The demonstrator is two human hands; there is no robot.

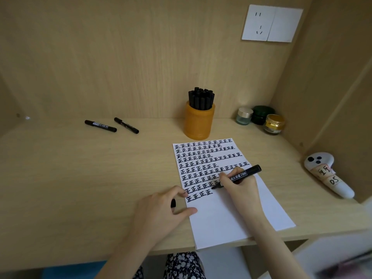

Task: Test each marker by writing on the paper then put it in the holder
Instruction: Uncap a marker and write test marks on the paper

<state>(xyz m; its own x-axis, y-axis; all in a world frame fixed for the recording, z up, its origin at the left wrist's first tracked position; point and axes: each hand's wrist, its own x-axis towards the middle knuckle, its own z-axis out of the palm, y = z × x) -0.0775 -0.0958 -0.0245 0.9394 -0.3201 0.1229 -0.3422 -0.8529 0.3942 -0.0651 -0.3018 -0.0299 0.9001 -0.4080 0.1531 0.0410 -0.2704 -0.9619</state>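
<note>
Fingers (221, 177) of the right hand (239, 186) are curled round a black marker (244, 174), pinching it low on the barrel. Its tip is down on the paper (231, 214) at the end of a row of bold black characters, and its back end points toward 2 o'clock. Rows of the same character fill the upper half of the sheet, which lies on the pale wooden table (80, 178) and hangs slightly over the near edge.

At 9 o'clock from the pen tip, the left hand (161, 210) rests with index fingertip and thumb on the sheet's left edge. Its fingers are bent over a small black piece, probably the marker's cap (173, 203), though most of it is hidden.

At 12 o'clock from the sheet, just beyond its top edge, stands an orange holder (198, 125) packed with upright black markers (201, 98). At 10 o'clock, well apart from the sheet, two capped loose markers (100, 126) lie side by side. At 1 o'clock, three small jars (244, 115) cluster in the back corner. At 3 o'clock lies a white controller (326, 174).
</note>
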